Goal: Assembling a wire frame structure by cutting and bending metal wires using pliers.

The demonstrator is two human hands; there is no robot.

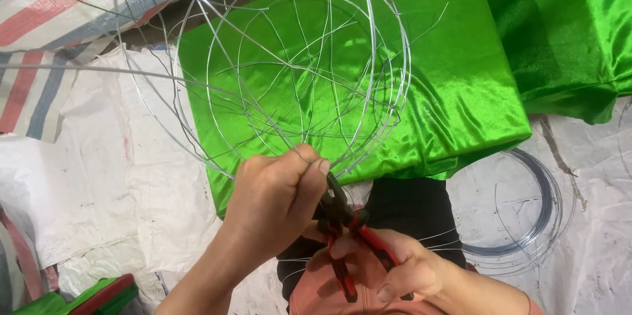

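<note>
Head view: wire frame [296, 71] pinched by left hand [276, 200].

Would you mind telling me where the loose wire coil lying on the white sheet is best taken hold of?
Probably the wire coil is best taken at its open far rim, from above and the right; its near-left edge runs under the dark cloth, and the many thin loops lie flat, so pinch them together.

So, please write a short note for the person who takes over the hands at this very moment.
Left hand: pinches the wires where they meet at the near edge of the round wire frame.
Right hand: closed on the red-handled pliers, their nose at that same junction.
Frame lies over folded green satin cloth; a wire coil lies on the white sheet to the right.
Done: rings and spokes formed.
Left: this junction looks unfinished.
</note>
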